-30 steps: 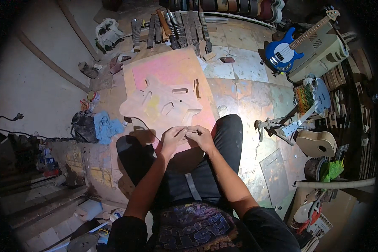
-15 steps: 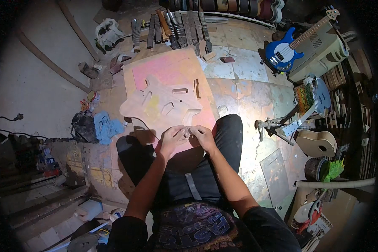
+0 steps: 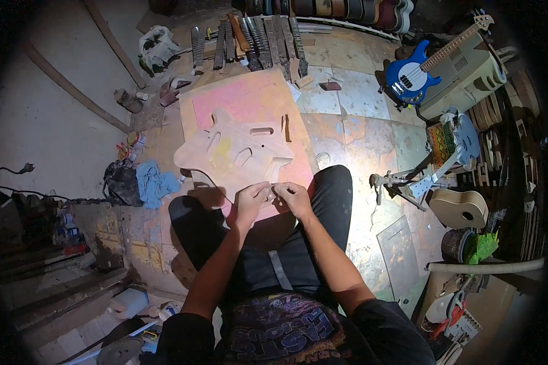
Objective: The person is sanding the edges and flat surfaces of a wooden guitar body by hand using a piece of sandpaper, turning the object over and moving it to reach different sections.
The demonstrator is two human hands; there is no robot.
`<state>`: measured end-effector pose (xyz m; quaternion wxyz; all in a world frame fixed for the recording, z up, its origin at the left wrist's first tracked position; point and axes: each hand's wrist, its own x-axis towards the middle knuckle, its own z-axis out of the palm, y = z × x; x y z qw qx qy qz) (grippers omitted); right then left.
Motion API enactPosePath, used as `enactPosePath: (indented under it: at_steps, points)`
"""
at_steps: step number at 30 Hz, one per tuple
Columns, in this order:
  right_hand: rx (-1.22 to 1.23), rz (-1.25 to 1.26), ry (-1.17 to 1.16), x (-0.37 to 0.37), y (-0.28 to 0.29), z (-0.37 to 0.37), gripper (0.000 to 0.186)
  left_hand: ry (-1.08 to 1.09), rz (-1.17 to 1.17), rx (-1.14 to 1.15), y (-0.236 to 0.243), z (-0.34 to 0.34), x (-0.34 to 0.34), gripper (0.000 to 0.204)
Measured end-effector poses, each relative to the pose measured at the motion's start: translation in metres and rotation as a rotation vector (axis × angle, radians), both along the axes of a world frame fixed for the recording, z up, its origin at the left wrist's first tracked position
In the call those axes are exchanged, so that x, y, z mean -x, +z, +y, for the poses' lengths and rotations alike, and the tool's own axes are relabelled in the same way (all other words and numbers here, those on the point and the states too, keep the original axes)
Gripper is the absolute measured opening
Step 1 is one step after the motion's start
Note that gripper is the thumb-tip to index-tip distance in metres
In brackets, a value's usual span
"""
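Observation:
An unpainted wooden guitar body with routed cavities lies flat on a pink-stained board in front of my knees. My left hand and my right hand meet close together at its near edge. Both have their fingers pinched around something small between them, which the fingertips mostly hide; its kind cannot be made out. A narrow brown strip lies on the board to the right of the guitar body.
Several fretted guitar necks and files lie at the far side. A blue bass guitar stands far right, with an acoustic guitar body nearer. Blue cloth and a black bag sit on the left floor.
My hands stay in the same place, with only slight shifts of the fingers. The guitar body has not moved.

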<state>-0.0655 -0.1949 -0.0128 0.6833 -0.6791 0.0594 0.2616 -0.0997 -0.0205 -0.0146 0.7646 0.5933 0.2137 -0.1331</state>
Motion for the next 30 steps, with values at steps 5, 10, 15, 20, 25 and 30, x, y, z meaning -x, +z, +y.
enactPosePath:
  at_steps: [5, 10, 15, 20, 25, 30]
  points:
    - [0.210, -0.367, 0.055, 0.006, -0.010, -0.001, 0.031, 0.083, 0.046, -0.022, 0.009, -0.014, -0.002, 0.037]
    - [0.202, -0.375, 0.122, 0.007, -0.011, -0.001, 0.031, 0.124, 0.129, 0.058, 0.005, -0.007, 0.002, 0.030]
    - [0.120, -0.244, -0.011, -0.010, -0.016, 0.000, 0.022, 0.321, -0.066, -0.693, -0.012, 0.000, 0.018, 0.042]
    - [0.328, -0.403, -0.204, -0.066, -0.009, -0.008, 0.022, 0.583, 0.066, -1.137, -0.055, 0.035, 0.024, 0.056]
    - [0.413, -0.642, -0.239, -0.107, -0.056, -0.012, 0.026, 0.666, 0.035, -0.065, -0.066, 0.053, 0.002, 0.054]
    - [0.212, -0.312, -0.146, -0.103, -0.021, 0.010, 0.028, 0.392, 0.075, -0.544, -0.051, 0.090, 0.006, 0.049]
